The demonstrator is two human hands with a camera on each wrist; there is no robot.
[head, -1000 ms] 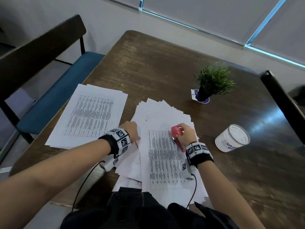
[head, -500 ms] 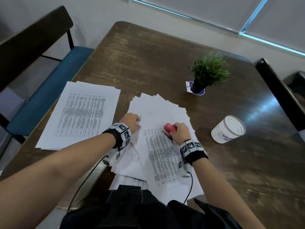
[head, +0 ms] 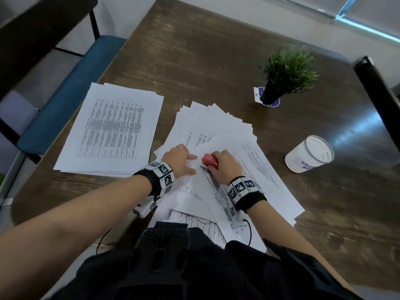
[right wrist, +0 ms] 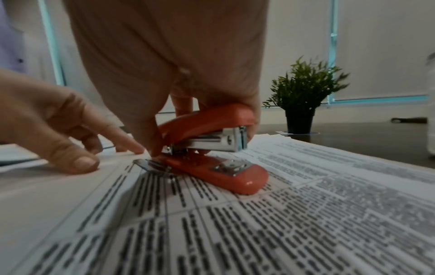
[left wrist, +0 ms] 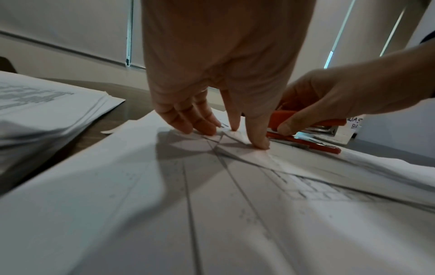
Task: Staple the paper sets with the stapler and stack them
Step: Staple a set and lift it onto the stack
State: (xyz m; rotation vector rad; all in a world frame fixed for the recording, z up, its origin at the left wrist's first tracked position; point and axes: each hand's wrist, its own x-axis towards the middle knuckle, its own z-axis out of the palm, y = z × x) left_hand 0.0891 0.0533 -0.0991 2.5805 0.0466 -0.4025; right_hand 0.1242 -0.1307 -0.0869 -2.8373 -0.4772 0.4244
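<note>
A small red stapler [head: 209,161] [right wrist: 212,148] [left wrist: 303,134] rests on the fanned pile of printed sheets [head: 227,137] in the middle of the table. My right hand [head: 225,167] [right wrist: 179,104] grips the stapler from above, its jaws apart and nothing between them. My left hand [head: 180,161] [left wrist: 212,122] lies just left of the stapler, straight fingertips [left wrist: 259,143] pressing the top sheet's corner flat. A squared stack of printed sheets [head: 112,131] [left wrist: 35,111] lies at the left.
A small potted plant [head: 285,72] [right wrist: 303,98] stands at the back right of the wooden table [head: 194,50]. A white cylindrical container [head: 309,153] sits to the right of the papers. A blue-seated bench [head: 65,92] is on the left, a dark chair [head: 378,94] on the right.
Both hands have come closer together on the pile. The top sheet has swung askew, and the stapler now sits beside my left fingertips.
</note>
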